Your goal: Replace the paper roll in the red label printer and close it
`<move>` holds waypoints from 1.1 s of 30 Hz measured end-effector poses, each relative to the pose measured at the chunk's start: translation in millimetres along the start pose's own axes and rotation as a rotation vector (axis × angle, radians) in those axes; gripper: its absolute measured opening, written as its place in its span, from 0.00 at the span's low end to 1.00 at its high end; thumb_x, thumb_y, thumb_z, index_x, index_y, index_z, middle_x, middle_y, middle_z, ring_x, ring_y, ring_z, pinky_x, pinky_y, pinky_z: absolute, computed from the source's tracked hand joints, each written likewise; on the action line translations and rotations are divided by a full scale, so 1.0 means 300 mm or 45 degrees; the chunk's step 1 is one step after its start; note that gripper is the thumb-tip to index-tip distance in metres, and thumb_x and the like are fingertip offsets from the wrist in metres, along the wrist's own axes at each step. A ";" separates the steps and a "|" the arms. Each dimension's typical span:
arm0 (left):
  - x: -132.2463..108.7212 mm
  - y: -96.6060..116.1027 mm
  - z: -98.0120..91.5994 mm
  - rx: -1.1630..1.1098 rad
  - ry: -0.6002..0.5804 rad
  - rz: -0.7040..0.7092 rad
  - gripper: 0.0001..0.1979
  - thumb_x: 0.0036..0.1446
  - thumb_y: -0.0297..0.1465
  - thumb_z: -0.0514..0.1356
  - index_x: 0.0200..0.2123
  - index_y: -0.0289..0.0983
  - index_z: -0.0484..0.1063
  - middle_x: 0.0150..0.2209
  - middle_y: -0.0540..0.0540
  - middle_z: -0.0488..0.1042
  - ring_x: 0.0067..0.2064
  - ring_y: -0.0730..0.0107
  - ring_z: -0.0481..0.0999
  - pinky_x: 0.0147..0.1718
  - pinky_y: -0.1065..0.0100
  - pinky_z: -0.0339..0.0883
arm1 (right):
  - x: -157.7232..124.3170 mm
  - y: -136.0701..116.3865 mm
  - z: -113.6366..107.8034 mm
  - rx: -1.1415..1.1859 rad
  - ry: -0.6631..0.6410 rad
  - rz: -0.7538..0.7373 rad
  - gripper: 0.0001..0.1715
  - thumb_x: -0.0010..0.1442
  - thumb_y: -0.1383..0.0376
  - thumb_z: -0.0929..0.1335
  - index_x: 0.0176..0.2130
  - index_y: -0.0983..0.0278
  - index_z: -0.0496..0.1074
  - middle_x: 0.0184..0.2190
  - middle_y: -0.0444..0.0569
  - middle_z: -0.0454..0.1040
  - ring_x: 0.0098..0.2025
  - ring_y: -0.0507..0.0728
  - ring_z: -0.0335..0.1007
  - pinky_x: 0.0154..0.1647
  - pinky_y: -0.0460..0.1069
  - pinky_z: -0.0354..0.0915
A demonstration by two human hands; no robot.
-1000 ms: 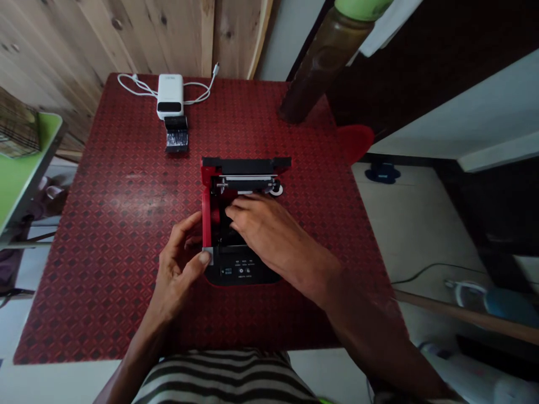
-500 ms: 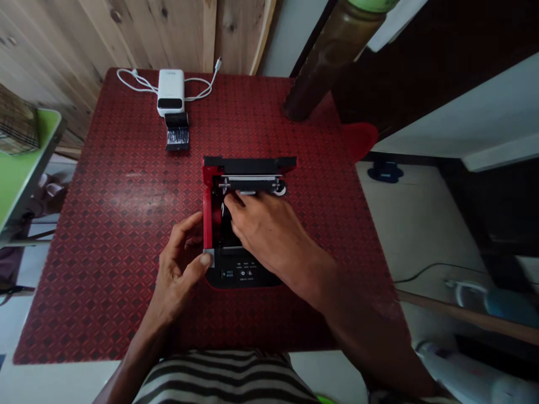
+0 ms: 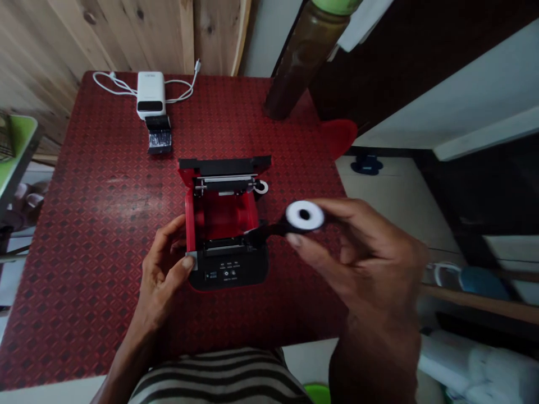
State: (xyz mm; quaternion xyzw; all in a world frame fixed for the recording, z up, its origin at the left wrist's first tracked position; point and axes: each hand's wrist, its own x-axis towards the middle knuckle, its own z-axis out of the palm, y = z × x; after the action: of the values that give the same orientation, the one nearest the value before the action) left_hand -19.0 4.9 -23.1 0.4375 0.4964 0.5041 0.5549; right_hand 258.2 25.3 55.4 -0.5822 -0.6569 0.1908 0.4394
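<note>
The right hand (image 3: 362, 252) pinched a black paper roll (image 3: 304, 216) up in the air, while the left hand (image 3: 162, 275) held the open red printer (image 3: 221, 219) with bent fingers, maybe to keep it steady

Thermal printer (image 3: 223, 219) bay: open from above, passage unobstructed. Left hand (image 3: 164, 269) blocks 7 o'clock at the front corner. Right hand (image 3: 357, 252) and paper roll (image 3: 304, 216) occupy 3 o'clock. Power bank (image 3: 150, 92) at 11 o'clock, brown bottle (image 3: 298, 62) at 1 o'clock, both well apart.
</note>
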 end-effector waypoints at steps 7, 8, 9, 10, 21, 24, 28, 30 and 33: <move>-0.005 -0.005 0.001 0.060 0.077 -0.013 0.30 0.70 0.46 0.73 0.72 0.52 0.81 0.73 0.45 0.80 0.73 0.43 0.80 0.62 0.52 0.83 | -0.198 0.221 0.074 0.183 0.231 0.502 0.16 0.66 0.56 0.79 0.52 0.54 0.82 0.43 0.46 0.87 0.40 0.59 0.85 0.43 0.57 0.83; -0.006 -0.008 0.000 0.059 0.080 -0.002 0.30 0.70 0.46 0.73 0.72 0.52 0.81 0.73 0.46 0.80 0.73 0.43 0.80 0.62 0.52 0.83 | -0.220 0.232 0.103 0.166 0.195 0.510 0.15 0.67 0.57 0.78 0.52 0.55 0.81 0.43 0.47 0.88 0.41 0.60 0.86 0.43 0.57 0.83; -0.006 -0.011 -0.001 0.058 0.081 0.012 0.29 0.70 0.45 0.73 0.72 0.52 0.81 0.73 0.46 0.80 0.72 0.44 0.80 0.63 0.52 0.82 | -0.238 0.237 0.129 0.148 0.157 0.512 0.14 0.67 0.57 0.77 0.52 0.55 0.81 0.43 0.48 0.89 0.41 0.60 0.87 0.44 0.57 0.83; -0.006 -0.013 -0.002 0.060 0.080 0.024 0.29 0.70 0.45 0.73 0.72 0.52 0.81 0.73 0.46 0.80 0.72 0.44 0.81 0.64 0.52 0.81 | -0.254 0.238 0.151 0.131 0.123 0.506 0.13 0.67 0.58 0.76 0.51 0.56 0.81 0.43 0.48 0.89 0.41 0.61 0.87 0.44 0.58 0.83; -0.001 -0.011 -0.002 0.099 0.063 0.040 0.29 0.72 0.46 0.71 0.72 0.51 0.81 0.71 0.45 0.82 0.69 0.45 0.83 0.66 0.51 0.80 | -0.273 0.231 0.128 0.063 -0.109 0.368 0.21 0.63 0.64 0.74 0.56 0.56 0.83 0.51 0.52 0.91 0.49 0.64 0.89 0.56 0.64 0.84; -0.004 -0.006 0.001 0.092 0.063 0.017 0.29 0.72 0.46 0.71 0.72 0.51 0.81 0.71 0.46 0.82 0.71 0.44 0.81 0.69 0.50 0.78 | -0.275 0.242 0.076 0.092 -0.181 0.392 0.27 0.63 0.62 0.77 0.61 0.56 0.83 0.55 0.54 0.91 0.47 0.63 0.89 0.55 0.64 0.84; -0.006 -0.003 0.006 0.071 0.076 0.008 0.29 0.71 0.46 0.72 0.72 0.51 0.80 0.72 0.45 0.81 0.71 0.44 0.82 0.70 0.49 0.77 | -0.234 0.246 -0.019 0.342 -0.261 0.508 0.30 0.67 0.51 0.80 0.64 0.55 0.83 0.57 0.55 0.90 0.47 0.62 0.90 0.52 0.61 0.86; -0.006 -0.002 0.006 0.069 0.079 0.007 0.29 0.71 0.46 0.72 0.72 0.51 0.81 0.71 0.45 0.82 0.70 0.43 0.83 0.69 0.48 0.79 | -0.177 0.251 -0.039 0.366 -0.173 0.534 0.23 0.71 0.48 0.78 0.59 0.55 0.85 0.54 0.53 0.91 0.49 0.62 0.90 0.51 0.59 0.85; -0.005 -0.002 0.006 0.067 0.074 -0.007 0.30 0.70 0.47 0.72 0.73 0.51 0.80 0.70 0.44 0.82 0.68 0.42 0.84 0.66 0.47 0.81 | -0.062 0.278 0.003 0.175 -0.083 0.474 0.15 0.71 0.51 0.78 0.51 0.55 0.86 0.48 0.50 0.91 0.48 0.63 0.89 0.52 0.60 0.84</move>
State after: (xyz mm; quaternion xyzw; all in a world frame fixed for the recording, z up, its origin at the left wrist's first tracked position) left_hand -17.3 3.4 -23.4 0.4358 0.5268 0.5018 0.5298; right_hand 306.2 28.9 -15.1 -0.6556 -0.5374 0.3320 0.4138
